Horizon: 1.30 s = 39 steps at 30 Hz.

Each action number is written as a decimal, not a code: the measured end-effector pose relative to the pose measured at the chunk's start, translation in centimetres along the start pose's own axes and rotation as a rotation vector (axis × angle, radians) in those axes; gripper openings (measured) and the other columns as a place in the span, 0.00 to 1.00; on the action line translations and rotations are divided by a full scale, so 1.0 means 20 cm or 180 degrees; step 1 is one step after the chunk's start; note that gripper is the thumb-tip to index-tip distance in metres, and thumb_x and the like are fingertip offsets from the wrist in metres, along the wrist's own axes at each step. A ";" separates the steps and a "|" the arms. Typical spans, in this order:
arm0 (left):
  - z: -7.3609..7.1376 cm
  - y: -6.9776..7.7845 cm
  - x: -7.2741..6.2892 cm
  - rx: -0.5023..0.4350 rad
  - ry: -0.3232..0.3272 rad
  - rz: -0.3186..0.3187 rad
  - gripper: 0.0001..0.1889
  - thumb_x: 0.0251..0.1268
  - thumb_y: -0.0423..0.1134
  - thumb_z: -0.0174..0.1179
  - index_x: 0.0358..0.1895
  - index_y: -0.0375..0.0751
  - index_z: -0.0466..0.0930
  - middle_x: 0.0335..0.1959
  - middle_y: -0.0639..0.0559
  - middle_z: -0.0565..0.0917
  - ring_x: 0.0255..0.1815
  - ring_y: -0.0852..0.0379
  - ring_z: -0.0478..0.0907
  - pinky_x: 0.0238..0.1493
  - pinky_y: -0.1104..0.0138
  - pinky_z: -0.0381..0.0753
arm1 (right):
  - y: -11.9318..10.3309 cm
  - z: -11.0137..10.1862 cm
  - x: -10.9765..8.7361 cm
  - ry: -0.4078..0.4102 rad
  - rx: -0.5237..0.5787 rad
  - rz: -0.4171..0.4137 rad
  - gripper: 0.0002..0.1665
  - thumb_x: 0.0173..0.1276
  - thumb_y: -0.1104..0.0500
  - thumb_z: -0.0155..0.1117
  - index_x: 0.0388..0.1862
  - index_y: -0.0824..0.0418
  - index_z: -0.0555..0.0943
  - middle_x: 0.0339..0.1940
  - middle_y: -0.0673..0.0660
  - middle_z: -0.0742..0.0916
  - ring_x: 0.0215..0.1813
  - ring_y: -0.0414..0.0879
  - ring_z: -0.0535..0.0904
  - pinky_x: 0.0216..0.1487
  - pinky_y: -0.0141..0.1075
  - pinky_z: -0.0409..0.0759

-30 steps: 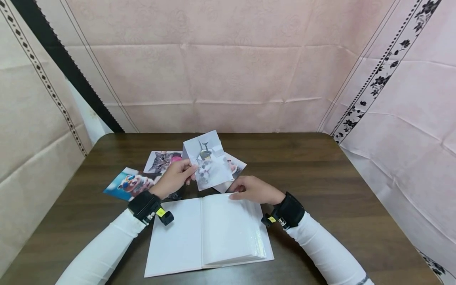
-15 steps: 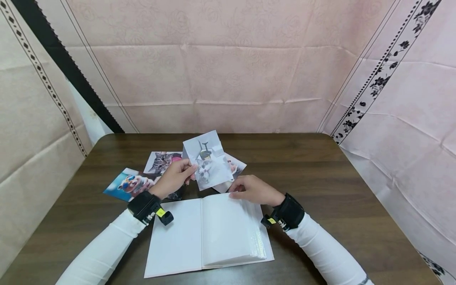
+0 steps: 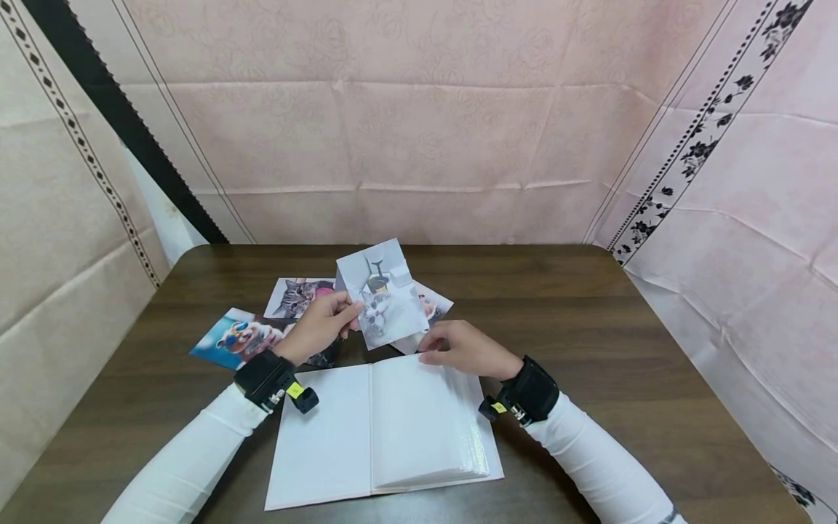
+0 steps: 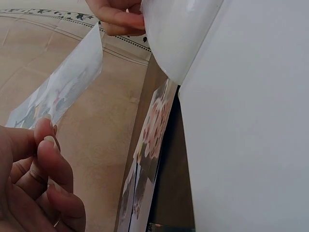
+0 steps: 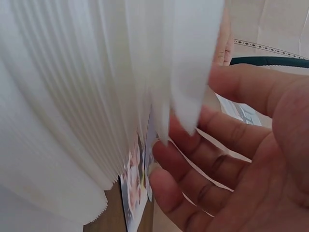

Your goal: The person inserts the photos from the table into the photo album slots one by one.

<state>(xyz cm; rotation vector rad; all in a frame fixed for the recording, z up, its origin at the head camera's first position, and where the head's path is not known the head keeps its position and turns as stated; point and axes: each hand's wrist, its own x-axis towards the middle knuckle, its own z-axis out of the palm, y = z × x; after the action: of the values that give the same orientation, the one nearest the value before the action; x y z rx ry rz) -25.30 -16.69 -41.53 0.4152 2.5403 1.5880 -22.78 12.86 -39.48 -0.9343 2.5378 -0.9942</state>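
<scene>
A photo album (image 3: 327, 437) lies spread on the table, its left side a plain white cover and its right side a stack of clear-sleeved pages (image 3: 419, 429). With thumb and fingers my left hand (image 3: 321, 327) pinches the left edge of a photo print (image 3: 382, 291), tilted up above the album's far edge. My right hand (image 3: 471, 349) pinches the top edge of an album page; the right wrist view shows page edges (image 5: 193, 87) between thumb and fingers. In the left wrist view that page (image 4: 176, 38) curves up from the binding.
Beyond the album, more photo prints lie on the brown table (image 3: 556, 306): a blue one (image 3: 225, 338) at far left, a kitten one (image 3: 294, 297) behind the left hand, and one (image 3: 435, 302) partly under the held print. A pale patterned cloth (image 3: 419, 145) hangs behind the table.
My right fingertips have shifted very slightly up and left at the page's top edge. The left hand and its photo print have stayed in place.
</scene>
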 end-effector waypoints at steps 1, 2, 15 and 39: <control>0.00 0.00 0.00 0.0001 -0.0001 -0.0004 0.14 0.79 0.46 0.54 0.40 0.37 0.77 0.35 0.32 0.79 0.29 0.53 0.75 0.28 0.69 0.70 | 0.00 0.00 0.00 0.0004 -0.0015 0.0009 0.10 0.69 0.60 0.69 0.47 0.60 0.88 0.41 0.53 0.87 0.41 0.42 0.77 0.43 0.29 0.77; 0.00 0.00 0.00 0.0002 -0.0001 -0.0006 0.14 0.79 0.46 0.54 0.40 0.37 0.77 0.35 0.32 0.79 0.29 0.53 0.75 0.28 0.68 0.70 | 0.00 0.00 0.00 0.0008 -0.0032 0.0017 0.10 0.69 0.60 0.70 0.48 0.60 0.88 0.41 0.53 0.87 0.41 0.42 0.76 0.43 0.30 0.77; 0.01 0.00 0.00 0.0021 0.0003 0.0014 0.14 0.79 0.47 0.54 0.40 0.38 0.78 0.34 0.33 0.80 0.30 0.53 0.76 0.32 0.68 0.73 | 0.01 0.01 0.01 0.0004 0.0085 0.0045 0.13 0.67 0.60 0.72 0.49 0.60 0.87 0.39 0.52 0.86 0.39 0.43 0.75 0.39 0.29 0.75; 0.02 -0.01 0.00 0.0036 0.0028 -0.0070 0.14 0.78 0.47 0.55 0.41 0.38 0.78 0.32 0.41 0.80 0.30 0.51 0.76 0.32 0.68 0.73 | 0.02 0.05 0.02 -0.0055 0.0313 -0.0004 0.15 0.70 0.60 0.68 0.54 0.61 0.86 0.49 0.55 0.89 0.43 0.44 0.76 0.42 0.29 0.75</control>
<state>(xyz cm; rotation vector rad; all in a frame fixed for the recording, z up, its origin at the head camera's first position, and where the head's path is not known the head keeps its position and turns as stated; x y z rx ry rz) -25.32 -16.52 -41.93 0.3810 2.5524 1.5722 -22.79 12.39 -40.44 -0.9128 2.4502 -1.0956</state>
